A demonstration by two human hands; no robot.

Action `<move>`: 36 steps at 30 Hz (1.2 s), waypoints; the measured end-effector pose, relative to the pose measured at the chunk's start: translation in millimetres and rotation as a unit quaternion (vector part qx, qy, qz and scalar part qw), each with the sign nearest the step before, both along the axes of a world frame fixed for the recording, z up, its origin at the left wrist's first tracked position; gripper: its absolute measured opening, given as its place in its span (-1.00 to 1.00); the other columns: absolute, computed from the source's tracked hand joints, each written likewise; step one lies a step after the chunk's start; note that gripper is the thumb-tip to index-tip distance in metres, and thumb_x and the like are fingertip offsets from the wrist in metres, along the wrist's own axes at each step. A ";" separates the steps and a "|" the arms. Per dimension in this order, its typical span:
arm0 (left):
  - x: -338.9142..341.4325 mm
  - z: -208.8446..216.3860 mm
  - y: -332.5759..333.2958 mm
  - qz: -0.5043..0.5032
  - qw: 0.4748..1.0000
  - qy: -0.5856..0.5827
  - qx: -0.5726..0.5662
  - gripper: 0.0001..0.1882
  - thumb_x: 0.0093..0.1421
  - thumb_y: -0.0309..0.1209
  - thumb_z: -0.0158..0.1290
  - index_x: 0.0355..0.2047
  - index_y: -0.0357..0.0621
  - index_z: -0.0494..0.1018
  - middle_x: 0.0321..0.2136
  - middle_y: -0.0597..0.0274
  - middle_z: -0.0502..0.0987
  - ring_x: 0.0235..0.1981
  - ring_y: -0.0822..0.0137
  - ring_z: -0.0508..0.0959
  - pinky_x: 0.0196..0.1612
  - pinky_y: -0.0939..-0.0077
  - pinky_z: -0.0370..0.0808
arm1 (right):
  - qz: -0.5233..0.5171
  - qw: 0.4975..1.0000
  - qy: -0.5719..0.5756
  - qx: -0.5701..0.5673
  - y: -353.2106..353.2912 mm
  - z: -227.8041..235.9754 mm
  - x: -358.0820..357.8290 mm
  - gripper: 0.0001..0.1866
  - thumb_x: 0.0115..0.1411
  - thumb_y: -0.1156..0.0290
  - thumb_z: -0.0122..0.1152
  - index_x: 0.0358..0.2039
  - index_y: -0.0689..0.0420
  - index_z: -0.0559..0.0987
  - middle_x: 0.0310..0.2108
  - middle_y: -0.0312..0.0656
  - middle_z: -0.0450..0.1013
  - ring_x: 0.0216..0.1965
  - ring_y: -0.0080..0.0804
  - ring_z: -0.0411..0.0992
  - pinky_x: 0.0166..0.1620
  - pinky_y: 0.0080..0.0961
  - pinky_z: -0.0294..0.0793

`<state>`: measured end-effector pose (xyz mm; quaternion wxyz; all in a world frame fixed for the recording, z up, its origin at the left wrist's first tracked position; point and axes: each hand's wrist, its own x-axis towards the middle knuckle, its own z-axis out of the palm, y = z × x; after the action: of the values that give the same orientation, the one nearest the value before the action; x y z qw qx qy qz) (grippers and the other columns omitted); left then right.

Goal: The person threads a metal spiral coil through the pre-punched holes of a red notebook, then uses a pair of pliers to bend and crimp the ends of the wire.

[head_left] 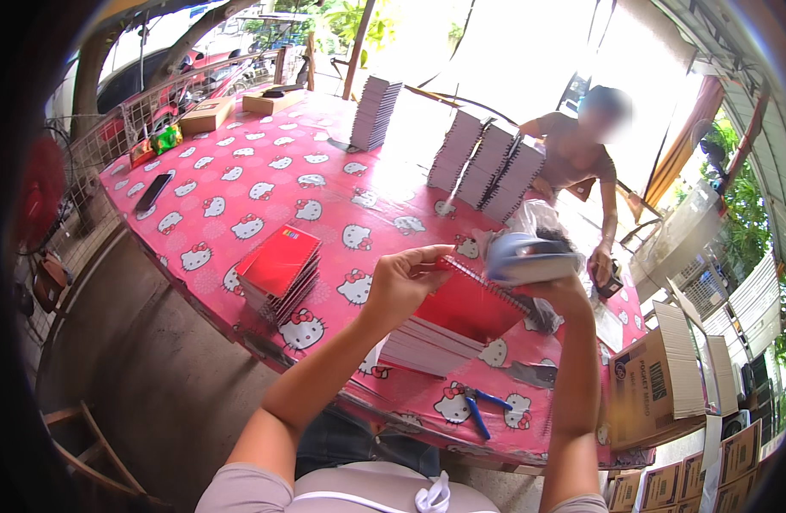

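Observation:
My left hand [406, 282] pinches the upper left corner of a red-covered spiral notebook [470, 308], where its dark wire coil begins. The notebook lies on a thick stack of white-edged pages [423, 349] near the table's front edge. My right hand [565, 295] grips a rounded blue-and-white object [529, 259], blurred by motion, above the coil's right end. Its exact kind I cannot make out. Clear plastic [542, 218] lies just behind it. A pair of blue-handled pliers [478, 410] rests on the tablecloth in front of the stack.
A stack of red spiral notebooks [280, 267] stands to the left. Tall notebook stacks [487, 167] rise at the back. Across the table a person [576, 154] reaches toward a small dark box [611, 278]. A phone [153, 192] lies far left; cartons [658, 376] stand right.

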<state>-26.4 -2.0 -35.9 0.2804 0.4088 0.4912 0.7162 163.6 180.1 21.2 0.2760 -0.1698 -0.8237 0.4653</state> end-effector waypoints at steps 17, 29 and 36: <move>17.7 23.5 -24.4 0.048 0.899 0.343 0.269 -0.78 0.06 -0.59 0.16 -0.25 -0.17 0.47 -0.27 0.15 0.56 -0.22 0.33 0.57 -0.14 0.41 0.51 | -0.341 0.846 -0.284 0.298 -52.2 -169.9 121.3 -0.28 -0.13 0.16 0.43 0.01 0.23 0.38 0.05 0.08 0.27 0.07 0.12 0.26 0.06 -0.13 0.32; 36.9 -45.9 -35.3 0.099 0.864 0.456 0.191 -0.76 -0.07 -0.55 0.24 -0.33 -0.13 0.52 -0.27 0.21 0.61 -0.25 0.27 0.58 -0.16 0.36 0.45 | -0.176 0.958 -0.136 0.180 -150.5 -161.6 96.4 -0.59 0.09 0.42 0.21 -0.04 0.26 0.43 -0.21 0.01 0.40 -0.26 -0.09 0.42 -0.17 -0.28 0.42; 48.7 -35.5 -32.9 0.134 0.897 0.383 0.177 -0.75 -0.09 -0.50 0.34 -0.45 -0.14 0.46 -0.38 0.12 0.61 -0.34 0.25 0.60 -0.29 0.42 0.47 | -0.183 0.954 0.020 0.235 -184.2 -77.6 54.4 -0.54 0.00 0.46 0.31 -0.06 0.24 0.43 -0.16 0.02 0.39 -0.17 -0.10 0.41 -0.13 -0.31 0.44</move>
<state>22.3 -34.9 -71.4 -0.1055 0.6246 0.4756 0.6104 218.0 -4.1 -56.4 0.4048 -0.2388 -0.8589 0.2034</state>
